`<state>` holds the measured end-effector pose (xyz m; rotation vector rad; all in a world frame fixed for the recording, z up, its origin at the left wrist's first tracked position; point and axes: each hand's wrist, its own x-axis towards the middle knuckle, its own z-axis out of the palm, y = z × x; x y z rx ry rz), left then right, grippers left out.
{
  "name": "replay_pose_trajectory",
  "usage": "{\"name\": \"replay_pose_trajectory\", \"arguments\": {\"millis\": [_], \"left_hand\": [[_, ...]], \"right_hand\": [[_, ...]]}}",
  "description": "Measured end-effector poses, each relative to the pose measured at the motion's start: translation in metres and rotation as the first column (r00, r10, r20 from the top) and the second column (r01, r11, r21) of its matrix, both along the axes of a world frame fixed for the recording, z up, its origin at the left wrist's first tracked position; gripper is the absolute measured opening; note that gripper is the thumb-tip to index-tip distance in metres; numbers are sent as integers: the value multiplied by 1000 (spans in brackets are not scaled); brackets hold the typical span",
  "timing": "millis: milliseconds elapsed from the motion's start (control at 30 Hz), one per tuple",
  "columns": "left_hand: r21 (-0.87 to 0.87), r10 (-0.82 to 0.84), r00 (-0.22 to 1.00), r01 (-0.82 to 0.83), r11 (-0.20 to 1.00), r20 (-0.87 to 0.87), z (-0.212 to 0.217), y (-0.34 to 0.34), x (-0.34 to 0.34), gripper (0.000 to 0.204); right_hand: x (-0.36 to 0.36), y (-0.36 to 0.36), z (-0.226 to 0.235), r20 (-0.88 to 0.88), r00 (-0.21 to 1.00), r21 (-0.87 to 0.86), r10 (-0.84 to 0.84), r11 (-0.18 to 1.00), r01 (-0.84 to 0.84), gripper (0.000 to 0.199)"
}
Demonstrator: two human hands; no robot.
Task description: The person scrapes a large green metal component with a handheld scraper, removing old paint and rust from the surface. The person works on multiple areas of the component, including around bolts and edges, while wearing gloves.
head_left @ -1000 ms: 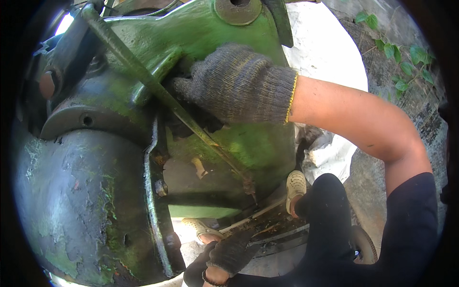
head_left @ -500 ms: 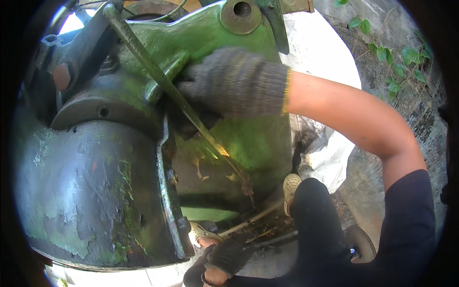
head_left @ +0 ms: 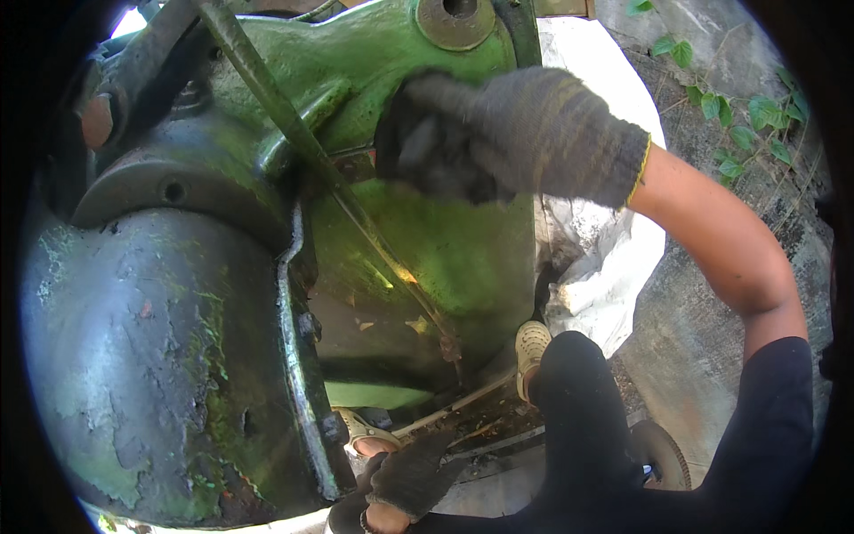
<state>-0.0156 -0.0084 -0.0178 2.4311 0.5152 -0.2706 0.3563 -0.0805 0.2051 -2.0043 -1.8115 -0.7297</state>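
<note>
My right hand (head_left: 543,125), in a dark grey knit glove with a yellow-edged cuff, is closed on a black cloth (head_left: 436,147). It presses the cloth against the green-painted side (head_left: 463,258) of a large machine, below a round boss with a hole (head_left: 456,20). Motion blurs the cloth and the fingers. A long thin metal rod (head_left: 307,147) slants down across the machine, left of the cloth. Low in the view, my left hand (head_left: 411,481), gloved alike, lies by my bent leg with its fingers stretched out and nothing visible in them.
A big dark rounded housing (head_left: 169,356) with flaking paint fills the left side. White sheeting (head_left: 605,276) lies behind the machine's right edge. On the right are a weathered concrete surface (head_left: 694,356) and a leafy vine (head_left: 743,116). A small wheel (head_left: 663,454) stands beside my leg.
My right hand has moved to the right with the black cloth, away from the rod. The view has shifted slightly; my left hand stays low by my leg.
</note>
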Motion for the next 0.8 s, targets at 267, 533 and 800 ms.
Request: {"name": "replay_pose_trajectory", "arguments": {"millis": [267, 533, 800], "left_hand": [[10, 4, 1000, -4, 1000, -16, 9, -3, 9, 44], [46, -27, 999, 28, 999, -24, 11, -7, 14, 55], [202, -130, 986, 149, 968, -102, -14, -3, 2, 54]], "right_hand": [[-27, 56, 19, 223, 949, -133, 222, 972, -196, 41], [1, -3, 9, 50, 999, 95, 20, 995, -25, 52], [-32, 40, -12, 75, 989, 165, -125, 980, 112, 42]]}}
